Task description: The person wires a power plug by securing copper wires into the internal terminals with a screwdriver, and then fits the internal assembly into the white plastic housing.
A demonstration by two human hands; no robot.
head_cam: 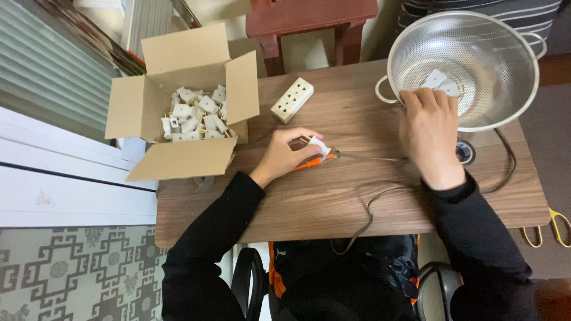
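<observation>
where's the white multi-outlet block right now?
Head view: the white multi-outlet block lies on the wooden table, far side, between the open cardboard box and the metal colander, just beyond the left hand.

Wood-grain table up front, patterned rug lower left, white sill beside it, red stool behind.

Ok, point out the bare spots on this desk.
Bare wood lies along the near edge of the table, between the forearms around the thin cord, and between the power strip and colander. Crowded: by the cardboard box and both hands.
</observation>
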